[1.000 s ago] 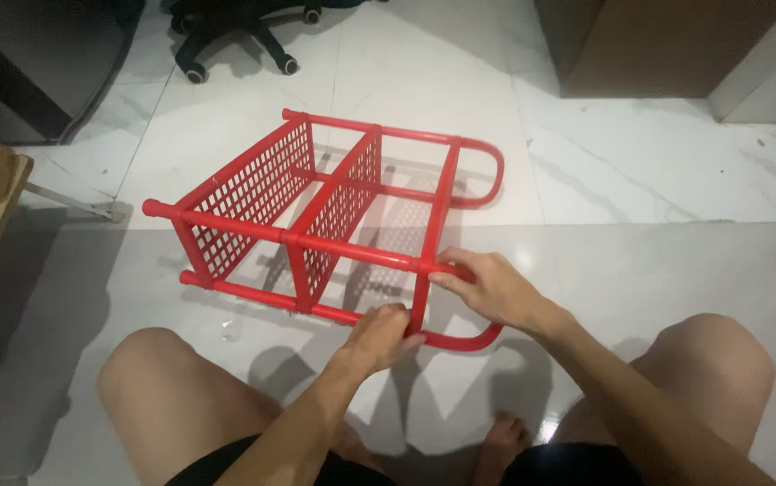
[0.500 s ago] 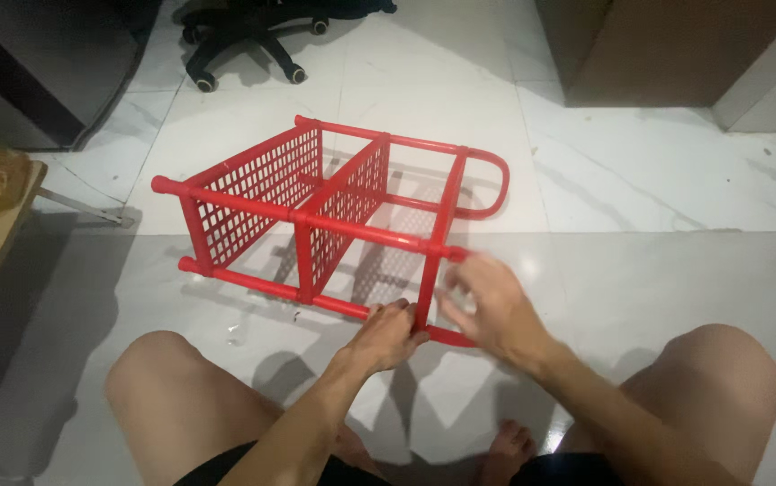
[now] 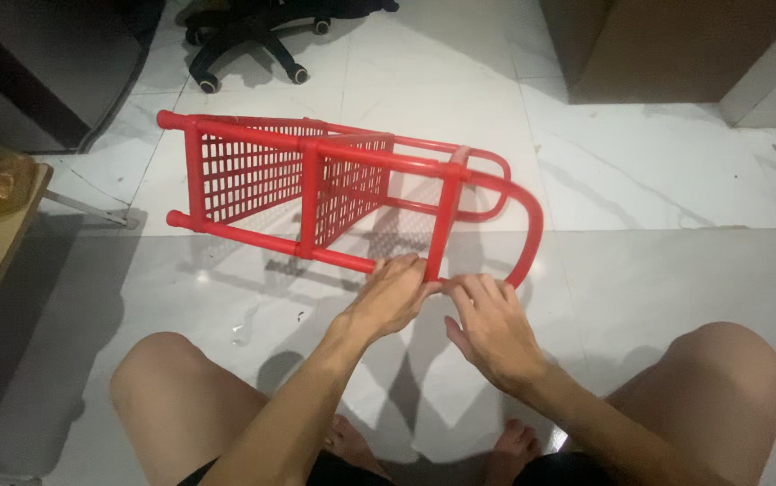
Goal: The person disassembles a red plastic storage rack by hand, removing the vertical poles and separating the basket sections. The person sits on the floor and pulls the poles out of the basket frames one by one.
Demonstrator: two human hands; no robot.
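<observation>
A red plastic rack (image 3: 316, 180) with grid shelves and tube posts lies on its side on the white marble floor (image 3: 658, 189). My left hand (image 3: 388, 297) grips the near lower tube beside an upright post. My right hand (image 3: 487, 328) is just to its right, fingers curled at the same joint where the curved end tube meets the post. Both hands touch the rack's near end. My bare knees frame the bottom of the view.
A black office chair base (image 3: 253, 36) stands at the back left. A dark cabinet (image 3: 19, 81) is at far left, and a wooden table edge (image 3: 1, 225) holds a yellowish bag. A brown cabinet (image 3: 667, 45) sits at back right.
The rack has been turned and tipped, so its shelves now stand more edge-on to me. Both hands slid down to the near lower joint, the right hand leaving the upper tube.
</observation>
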